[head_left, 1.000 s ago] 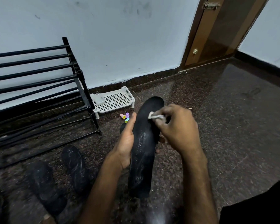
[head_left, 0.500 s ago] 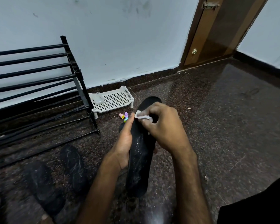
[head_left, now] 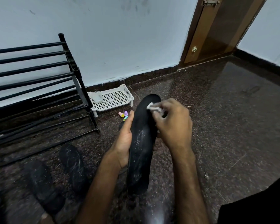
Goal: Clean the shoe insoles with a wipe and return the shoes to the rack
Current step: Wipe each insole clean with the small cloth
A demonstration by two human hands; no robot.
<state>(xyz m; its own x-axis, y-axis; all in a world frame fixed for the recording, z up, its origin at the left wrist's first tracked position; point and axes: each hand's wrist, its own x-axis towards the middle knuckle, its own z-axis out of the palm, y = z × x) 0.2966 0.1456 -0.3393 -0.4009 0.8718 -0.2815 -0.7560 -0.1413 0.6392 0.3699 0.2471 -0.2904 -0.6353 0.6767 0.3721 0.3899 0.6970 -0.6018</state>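
Two bare hands work on one long black shoe insole (head_left: 141, 151), which stands tilted over the dark speckled stone floor (head_left: 217, 126) with its heel end down. The left hand (head_left: 123, 143) has its grip curled round the insole's left edge, while the right hand (head_left: 173, 125) has its grip pinching a small crumpled white wipe (head_left: 152, 107) against the toe end. Near the black metal-bar shoe rack (head_left: 39, 73) on the left lie two dark flat shoe pieces (head_left: 71, 164) (too blurred to say if shoes or insoles), and just beside the rack stands a low white perforated plastic tray (head_left: 113, 99), with small pastel-coloured caps (head_left: 124, 115) near it.
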